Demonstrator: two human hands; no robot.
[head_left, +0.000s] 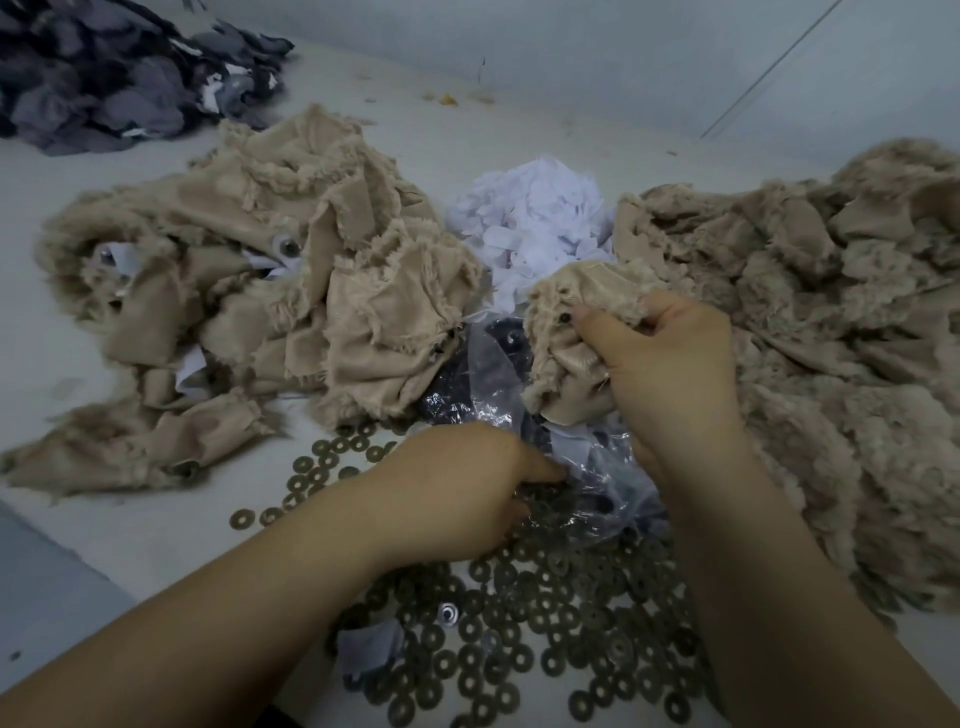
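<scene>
At centre right, found right hand (670, 364) clenched round small beige frayed plush fabric piece (582, 291), bunching it and holding it raised above crumpled clear plastic bag (498, 384). Noted small black round stud (564, 317) poking through the fabric just beside the thumb tip. Found left hand (457, 493) lower, knuckles up, fingers curled down into heap of flat dull-bronze ring washers (519, 623) at the bag's near edge. Cannot tell whether pinching a washer or merely raking.

Judged fabric piece light, soft and limp, prone to folding over the stud. Best gripped bunched close around the stud, keeping its tip exposed. Judged washers small, hard, thin and likely slippery. Best pinched singly by the rim. Bag film likely to cling and snag.

Recorded, moving outward:
- large left heap of beige plush pieces (260, 260), two round eyes showing among them
- larger right heap of beige plush (805, 312), close against the right forearm
- white scraps (535, 223) behind the hands
- dark grey fabric pile (104, 67) at far left

Noted pale tabletop (130, 519) showing bare only left of the washers, pale wall (571, 52) close behind. Judged working room between heaps tight.
</scene>
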